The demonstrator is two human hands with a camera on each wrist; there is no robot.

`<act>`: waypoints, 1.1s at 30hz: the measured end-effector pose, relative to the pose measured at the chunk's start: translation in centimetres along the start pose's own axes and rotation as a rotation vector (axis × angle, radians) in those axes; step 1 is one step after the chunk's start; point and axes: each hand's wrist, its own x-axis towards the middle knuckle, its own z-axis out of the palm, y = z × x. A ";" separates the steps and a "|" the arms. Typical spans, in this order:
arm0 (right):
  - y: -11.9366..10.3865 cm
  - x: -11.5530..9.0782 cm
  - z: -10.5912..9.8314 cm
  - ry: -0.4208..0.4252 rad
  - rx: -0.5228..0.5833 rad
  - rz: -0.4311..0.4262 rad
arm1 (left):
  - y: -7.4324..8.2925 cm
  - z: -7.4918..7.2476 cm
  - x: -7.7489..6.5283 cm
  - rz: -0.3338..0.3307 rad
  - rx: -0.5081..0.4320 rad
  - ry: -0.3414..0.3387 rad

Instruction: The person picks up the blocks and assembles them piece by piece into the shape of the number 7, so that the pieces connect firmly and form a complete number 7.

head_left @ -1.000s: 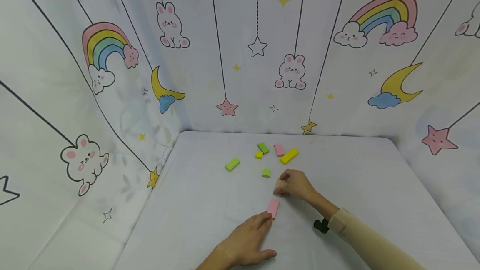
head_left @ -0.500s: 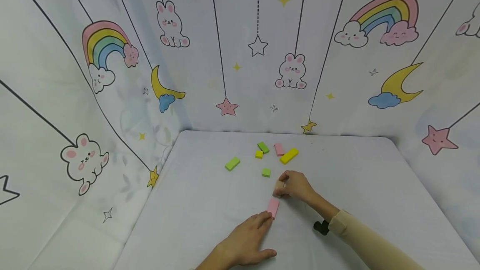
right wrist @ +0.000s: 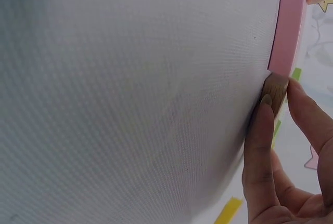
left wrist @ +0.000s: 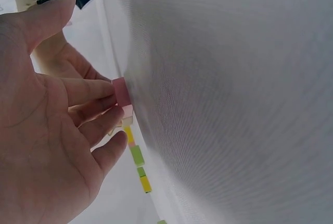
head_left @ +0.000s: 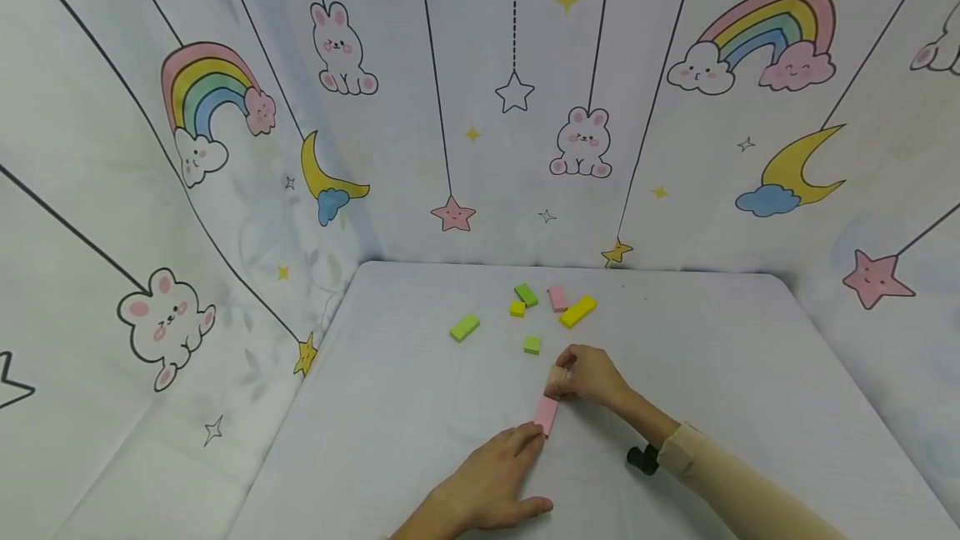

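Observation:
A pink block (head_left: 547, 415) lies flat on the white table, near its middle front. My left hand (head_left: 491, 473) rests its outstretched fingertips on the near end of this block, the thumb spread apart. Just beyond, my right hand (head_left: 592, 375) pinches a natural-wood block (head_left: 556, 377) between thumb and fingers, partly covering it. In the right wrist view, the wooden block (right wrist: 276, 86) meets the end of the pink block (right wrist: 289, 26), roughly in line with it. The left wrist view shows the left fingertips against the pink block's end (left wrist: 121, 91).
Farther back lie a long yellow block (head_left: 578, 312), another pink block (head_left: 557, 299), a small yellow cube (head_left: 518, 308) and green blocks (head_left: 465, 327). A small green cube (head_left: 532, 345) sits close to the right hand. A patterned cloth (head_left: 510, 173) hangs behind the table.
The right hand has drawn the wooden block slightly nearer, closing the small gap to the pink block. My left hand has stayed in place.

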 end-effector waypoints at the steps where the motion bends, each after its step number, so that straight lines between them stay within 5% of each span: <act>1: 0.0 0.0 0.0 0.000 -0.001 -0.001 | 0.0 0.0 0.0 0.000 0.001 0.001; 33: -0.1 -0.5 0.1 -0.015 0.008 0.009 | 0.1 -0.4 0.0 -0.010 -0.031 -0.008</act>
